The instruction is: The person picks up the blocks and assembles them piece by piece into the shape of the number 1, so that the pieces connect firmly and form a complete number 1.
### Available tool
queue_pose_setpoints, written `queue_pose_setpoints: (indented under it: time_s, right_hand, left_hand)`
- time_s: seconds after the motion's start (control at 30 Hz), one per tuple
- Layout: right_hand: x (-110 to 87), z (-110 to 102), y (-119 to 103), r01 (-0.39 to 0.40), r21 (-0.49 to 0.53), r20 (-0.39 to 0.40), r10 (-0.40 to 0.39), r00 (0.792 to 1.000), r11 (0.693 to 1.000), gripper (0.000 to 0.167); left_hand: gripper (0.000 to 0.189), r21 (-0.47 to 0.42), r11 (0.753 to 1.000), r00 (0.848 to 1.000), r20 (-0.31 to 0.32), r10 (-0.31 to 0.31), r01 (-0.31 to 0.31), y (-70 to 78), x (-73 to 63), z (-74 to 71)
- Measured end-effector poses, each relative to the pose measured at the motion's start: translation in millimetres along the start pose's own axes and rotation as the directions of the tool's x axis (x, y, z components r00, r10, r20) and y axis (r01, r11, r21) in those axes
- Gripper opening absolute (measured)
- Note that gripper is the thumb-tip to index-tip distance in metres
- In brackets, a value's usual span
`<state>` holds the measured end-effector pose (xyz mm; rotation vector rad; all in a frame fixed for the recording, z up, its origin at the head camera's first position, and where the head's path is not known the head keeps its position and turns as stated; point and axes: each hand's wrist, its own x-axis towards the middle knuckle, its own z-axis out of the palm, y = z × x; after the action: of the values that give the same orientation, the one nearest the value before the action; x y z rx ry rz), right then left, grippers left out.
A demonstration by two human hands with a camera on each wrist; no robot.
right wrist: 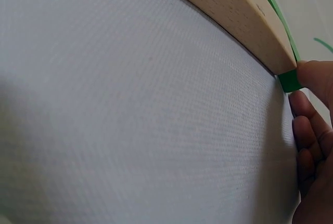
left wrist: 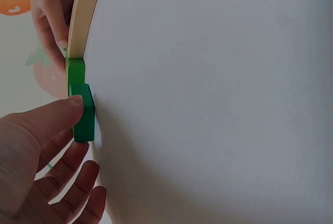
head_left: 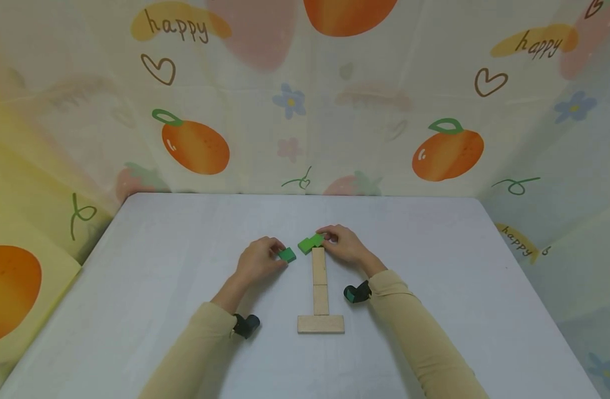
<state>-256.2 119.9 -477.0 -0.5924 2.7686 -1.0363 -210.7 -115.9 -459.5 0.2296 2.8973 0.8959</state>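
Note:
My left hand (head_left: pixel 259 259) pinches a small dark green block (head_left: pixel 287 255) between thumb and fingers, left of the wooden blocks. In the left wrist view the thumb presses on the near face of this dark green block (left wrist: pixel 84 120). My right hand (head_left: pixel 346 244) holds a light green block (head_left: pixel 317 239) by its right end, at the top of the upright wooden block (head_left: pixel 319 266). Joined against its left side is another light green piece (head_left: pixel 305 246). The right wrist view has the thumb on a green block (right wrist: pixel 290 81) right at the wooden block's end (right wrist: pixel 244 21).
A second wooden block (head_left: pixel 321 300) continues the column toward me, and a crosswise wooden block (head_left: pixel 321 325) lies at its foot. All lie on a white tabletop (head_left: pixel 435 249). Behind hangs a printed cloth (head_left: pixel 305 138). Each wrist carries a small black camera (head_left: pixel 246 326).

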Motion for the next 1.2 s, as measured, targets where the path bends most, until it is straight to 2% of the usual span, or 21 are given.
queue_pose_setpoints:
  time_s: [0.6,1.2]
  right_hand:
    - [1.2,0,1,-0.014,-0.003,0.009,0.014,1.000,1.000,0.031]
    - [4.0,1,3,-0.037,0.002,0.009,0.037,0.999,0.999,0.031]
  left_hand:
    - [0.031,0.023,1.000,1.000,0.012,-0.007,0.007,9.5,8.2,9.3]
    - [0.032,0.032,0.999,1.000,0.014,-0.009,0.008,15.4,10.9,11.0]
